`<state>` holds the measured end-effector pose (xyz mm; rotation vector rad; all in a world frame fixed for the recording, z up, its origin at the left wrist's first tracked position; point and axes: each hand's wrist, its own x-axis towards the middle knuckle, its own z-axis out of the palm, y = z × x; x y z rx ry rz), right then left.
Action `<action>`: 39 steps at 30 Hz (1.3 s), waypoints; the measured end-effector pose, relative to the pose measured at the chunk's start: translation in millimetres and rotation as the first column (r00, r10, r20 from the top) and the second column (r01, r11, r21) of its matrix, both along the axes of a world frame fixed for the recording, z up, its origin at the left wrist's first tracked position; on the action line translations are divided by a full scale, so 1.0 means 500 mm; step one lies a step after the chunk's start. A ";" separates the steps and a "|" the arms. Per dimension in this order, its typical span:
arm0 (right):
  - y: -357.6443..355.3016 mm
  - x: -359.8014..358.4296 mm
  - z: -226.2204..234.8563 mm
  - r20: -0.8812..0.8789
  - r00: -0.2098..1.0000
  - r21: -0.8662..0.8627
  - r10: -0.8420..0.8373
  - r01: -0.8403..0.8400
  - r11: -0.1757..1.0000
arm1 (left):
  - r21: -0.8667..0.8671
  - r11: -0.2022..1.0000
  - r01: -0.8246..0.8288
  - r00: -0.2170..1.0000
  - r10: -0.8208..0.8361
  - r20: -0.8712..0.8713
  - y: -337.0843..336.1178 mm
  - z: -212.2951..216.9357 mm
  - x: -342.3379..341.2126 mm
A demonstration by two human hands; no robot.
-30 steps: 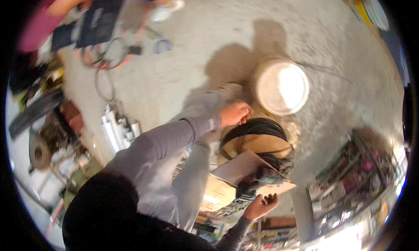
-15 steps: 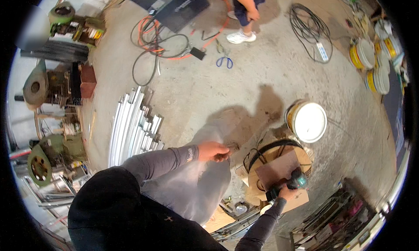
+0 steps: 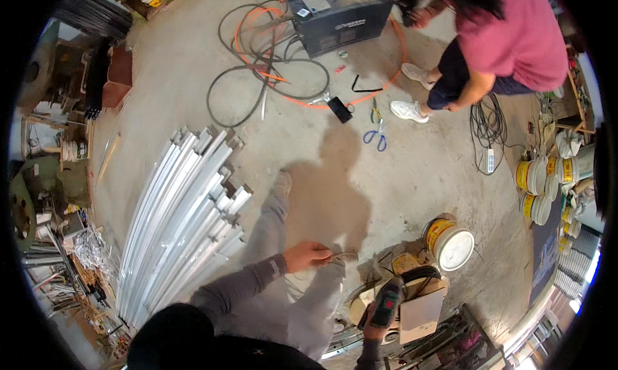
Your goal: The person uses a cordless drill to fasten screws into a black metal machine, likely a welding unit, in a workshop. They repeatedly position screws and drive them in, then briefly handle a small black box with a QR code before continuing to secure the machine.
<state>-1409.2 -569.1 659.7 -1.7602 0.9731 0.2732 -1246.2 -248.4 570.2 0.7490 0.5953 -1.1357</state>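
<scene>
My right hand (image 3: 372,329) grips a dark cordless drill (image 3: 386,303) with a green-tinged body, held upright beside a spool-like wooden stand. A pale, flat square board (image 3: 421,313) lies next to the drill on that stand. Over my lap, my left hand (image 3: 308,257) is closed, its fingertips pinched together; whatever they hold is too small to make out. Both my legs, in grey trousers, are below it.
Long silver metal profiles (image 3: 187,203) lie bundled on my left. A lidded white bucket (image 3: 454,248) stands at right. Ahead are a black machine (image 3: 344,26), looped cables (image 3: 257,67), a phone (image 3: 339,110), blue-handled scissors (image 3: 375,138) and a crouching person (image 3: 508,42) in a pink top.
The view has tilted up and shifted, bringing more of the other person into sight. My right hand has turned the drill upright and drawn it off the board. My left hand stays closed.
</scene>
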 end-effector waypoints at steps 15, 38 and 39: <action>0.650 0.835 -0.109 0.409 0.437 0.204 0.801 -0.899 0.386 | 0.082 0.687 -0.722 0.692 0.718 0.074 0.598 0.062 0.618; 0.826 1.608 -0.226 0.099 0.655 0.004 0.749 -0.753 0.658 | -0.088 0.996 -0.025 0.988 0.038 0.152 0.782 -0.194 1.499; 0.827 1.637 -0.239 -0.023 0.615 -0.082 0.788 -0.787 0.611 | -0.096 0.995 -0.020 0.978 0.040 0.204 0.780 -0.202 1.542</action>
